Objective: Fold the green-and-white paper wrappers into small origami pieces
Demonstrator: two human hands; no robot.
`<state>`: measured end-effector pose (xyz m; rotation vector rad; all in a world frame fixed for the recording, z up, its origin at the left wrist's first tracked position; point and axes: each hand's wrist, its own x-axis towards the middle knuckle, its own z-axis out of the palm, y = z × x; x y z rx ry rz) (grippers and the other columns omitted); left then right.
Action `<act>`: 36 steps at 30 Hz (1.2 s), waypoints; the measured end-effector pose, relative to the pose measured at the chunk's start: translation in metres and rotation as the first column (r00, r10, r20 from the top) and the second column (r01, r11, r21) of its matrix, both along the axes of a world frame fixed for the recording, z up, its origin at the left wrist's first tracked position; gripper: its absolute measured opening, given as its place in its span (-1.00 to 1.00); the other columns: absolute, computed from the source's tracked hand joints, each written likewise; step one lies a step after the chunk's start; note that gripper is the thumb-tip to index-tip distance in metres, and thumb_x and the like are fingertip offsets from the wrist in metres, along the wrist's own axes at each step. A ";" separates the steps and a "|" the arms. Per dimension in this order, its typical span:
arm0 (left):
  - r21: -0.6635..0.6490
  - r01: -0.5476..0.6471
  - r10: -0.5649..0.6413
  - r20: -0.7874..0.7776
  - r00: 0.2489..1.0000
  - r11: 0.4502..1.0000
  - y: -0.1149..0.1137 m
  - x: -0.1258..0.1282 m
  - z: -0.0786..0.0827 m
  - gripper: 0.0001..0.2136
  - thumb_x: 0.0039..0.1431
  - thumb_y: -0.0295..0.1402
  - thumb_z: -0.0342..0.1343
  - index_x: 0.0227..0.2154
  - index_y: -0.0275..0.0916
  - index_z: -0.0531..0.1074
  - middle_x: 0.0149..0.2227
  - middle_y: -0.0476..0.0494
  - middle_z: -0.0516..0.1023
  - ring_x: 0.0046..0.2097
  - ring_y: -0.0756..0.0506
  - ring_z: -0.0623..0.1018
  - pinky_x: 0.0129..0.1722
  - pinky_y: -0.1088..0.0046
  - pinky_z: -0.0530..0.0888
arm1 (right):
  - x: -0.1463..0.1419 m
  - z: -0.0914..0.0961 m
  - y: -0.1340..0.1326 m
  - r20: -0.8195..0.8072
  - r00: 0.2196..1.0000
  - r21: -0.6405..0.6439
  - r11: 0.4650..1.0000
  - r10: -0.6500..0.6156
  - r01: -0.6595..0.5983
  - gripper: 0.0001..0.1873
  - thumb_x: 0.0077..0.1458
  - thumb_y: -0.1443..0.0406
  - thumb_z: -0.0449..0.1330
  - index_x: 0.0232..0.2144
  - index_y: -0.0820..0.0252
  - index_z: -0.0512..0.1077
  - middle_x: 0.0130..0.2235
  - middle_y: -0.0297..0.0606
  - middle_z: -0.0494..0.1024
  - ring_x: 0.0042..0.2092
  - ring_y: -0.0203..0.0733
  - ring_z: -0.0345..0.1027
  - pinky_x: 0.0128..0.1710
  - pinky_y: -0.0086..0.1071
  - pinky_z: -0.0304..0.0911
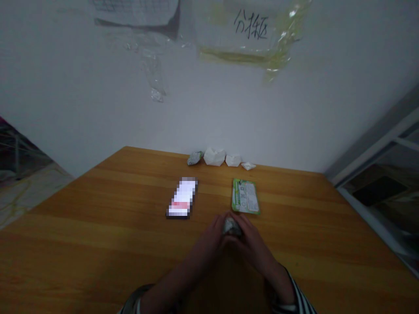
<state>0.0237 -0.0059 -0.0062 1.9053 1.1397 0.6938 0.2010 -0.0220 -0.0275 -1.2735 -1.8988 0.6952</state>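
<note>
Both my hands meet over the middle of a wooden table. My left hand and my right hand are closed together around a small crumpled grey-white wrapper, which shows between the fingertips. Just beyond the hands lies a flat green and white packet. To its left lies a phone with a lit screen.
Along the table's far edge, against the white wall, sit a crumpled green wrapper and several folded white paper pieces. A taped plastic sheet with handwriting hangs on the wall. A metal frame stands at the right.
</note>
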 end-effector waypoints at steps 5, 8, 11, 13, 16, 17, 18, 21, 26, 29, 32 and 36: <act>-0.029 -0.084 0.086 0.069 0.994 0.996 0.000 0.001 0.006 -0.64 0.20 -0.38 -0.07 0.07 -0.18 0.29 0.03 -0.21 0.46 0.02 -0.19 0.46 0.05 0.23 0.37 | -0.005 0.007 -0.001 -0.057 0.998 -0.006 1.000 -0.012 0.011 -0.60 0.21 0.27 0.04 0.10 0.08 0.25 0.07 -0.15 0.40 0.09 -0.10 0.28 0.08 -0.25 0.22; -0.017 -0.138 0.139 0.087 0.986 0.990 -0.001 0.003 0.005 -0.66 0.18 -0.41 -0.07 0.02 -0.18 0.34 -0.02 -0.20 0.50 -0.03 -0.18 0.49 0.00 0.24 0.40 | -0.018 0.002 -0.004 -0.110 0.985 0.028 0.991 -0.130 0.134 -0.62 0.24 0.31 -0.06 0.07 0.12 0.30 0.04 -0.17 0.47 0.04 -0.13 0.36 0.04 -0.27 0.27; 0.009 -0.165 0.163 0.124 0.979 0.986 -0.003 0.004 0.002 -0.66 0.17 -0.44 -0.08 0.01 -0.16 0.34 -0.02 -0.18 0.50 -0.03 -0.18 0.49 -0.01 0.23 0.40 | -0.029 -0.006 -0.008 -0.140 0.963 0.072 0.967 -0.231 0.242 -0.60 0.22 0.35 -0.08 0.07 0.14 0.32 0.05 -0.18 0.48 0.06 -0.13 0.36 0.06 -0.26 0.26; 0.023 -0.171 0.166 0.147 0.975 0.985 -0.004 0.004 -0.001 -0.66 0.18 -0.43 -0.08 0.01 -0.17 0.34 -0.02 -0.18 0.51 -0.03 -0.17 0.49 0.00 0.24 0.40 | -0.034 -0.010 -0.010 -0.172 0.948 0.110 0.951 -0.269 0.290 -0.59 0.20 0.36 -0.08 0.05 0.15 0.36 0.03 -0.18 0.50 0.04 -0.13 0.38 0.04 -0.26 0.28; 0.031 -0.172 0.164 0.161 0.973 0.985 -0.006 0.005 -0.002 -0.66 0.17 -0.45 -0.09 0.00 -0.20 0.36 -0.03 -0.18 0.51 -0.03 -0.17 0.49 -0.01 0.27 0.40 | -0.038 -0.012 -0.012 -0.236 0.915 0.103 0.928 -0.327 0.358 -0.59 0.18 0.36 -0.08 -0.01 0.16 0.43 -0.03 -0.17 0.55 -0.03 -0.14 0.45 -0.03 -0.29 0.35; 0.024 -0.176 0.170 0.160 0.972 0.984 -0.006 0.006 -0.001 -0.66 0.16 -0.46 -0.09 -0.02 -0.21 0.37 -0.04 -0.19 0.52 -0.05 -0.18 0.49 -0.02 0.28 0.40 | -0.039 -0.013 -0.013 -0.255 0.902 0.088 0.920 -0.349 0.381 -0.60 0.17 0.36 -0.07 -0.04 0.17 0.45 -0.05 -0.17 0.57 -0.05 -0.14 0.46 -0.05 -0.30 0.36; 0.012 -0.179 0.175 0.156 0.972 0.984 -0.006 0.007 0.000 -0.67 0.16 -0.46 -0.09 -0.03 -0.22 0.39 -0.06 -0.19 0.53 -0.06 -0.18 0.50 -0.03 0.28 0.41 | -0.040 -0.012 -0.013 -0.272 0.887 0.071 0.912 -0.372 0.404 -0.61 0.16 0.35 -0.06 -0.07 0.18 0.47 -0.07 -0.17 0.58 -0.07 -0.13 0.47 -0.05 -0.30 0.36; -0.017 -0.186 0.186 0.147 0.971 0.982 -0.006 0.012 0.004 -0.69 0.14 -0.45 -0.08 -0.09 -0.23 0.42 -0.12 -0.19 0.56 -0.11 -0.21 0.52 -0.09 0.29 0.43 | -0.042 -0.012 -0.011 -0.315 0.849 0.020 0.892 -0.424 0.452 -0.63 0.15 0.34 -0.06 -0.15 0.20 0.52 -0.13 -0.16 0.61 -0.10 -0.13 0.49 -0.05 -0.29 0.36; -0.083 -0.139 0.151 0.163 0.975 0.987 -0.002 0.009 0.004 -0.71 0.22 -0.35 -0.12 -0.08 -0.21 0.41 -0.11 -0.17 0.56 -0.09 -0.22 0.52 -0.06 0.28 0.40 | -0.038 -0.014 0.001 -0.342 0.850 -0.117 0.916 -0.400 0.384 -0.67 0.14 0.30 0.00 -0.18 0.19 0.53 -0.14 -0.15 0.61 -0.10 -0.09 0.48 -0.06 -0.25 0.36; -0.150 -0.141 0.166 0.164 0.972 0.979 0.002 0.000 0.002 -0.62 0.25 -0.20 -0.11 0.07 -0.22 0.27 -0.13 -0.18 0.56 -0.10 -0.21 0.53 -0.07 0.26 0.40 | -0.033 -0.016 0.008 -0.343 0.877 -0.164 0.941 -0.336 0.297 -0.68 0.14 0.23 0.06 -0.14 0.17 0.52 -0.12 -0.15 0.60 -0.09 -0.05 0.47 -0.07 -0.20 0.35; -0.216 -0.193 0.244 0.242 0.939 0.957 0.007 -0.007 0.000 -0.53 0.25 -0.10 -0.15 0.13 -0.24 0.14 -0.14 -0.16 0.53 -0.08 -0.17 0.51 -0.02 0.28 0.37 | -0.030 -0.006 0.013 -0.288 0.921 -0.130 0.964 -0.260 0.232 -0.66 0.15 0.18 0.07 -0.10 0.16 0.50 -0.11 -0.15 0.60 -0.09 -0.03 0.47 -0.09 -0.20 0.34; -0.264 -0.322 0.400 0.340 0.851 0.909 0.014 -0.008 -0.001 -0.51 0.21 0.04 -0.20 -0.04 -0.25 0.26 -0.17 -0.14 0.49 -0.11 -0.15 0.49 -0.07 0.31 0.38 | -0.029 0.028 0.025 0.041 0.982 0.018 0.983 -0.184 0.184 -0.71 0.17 0.20 0.06 -0.33 0.11 0.58 -0.36 -0.21 0.63 -0.30 -0.08 0.47 -0.26 -0.30 0.32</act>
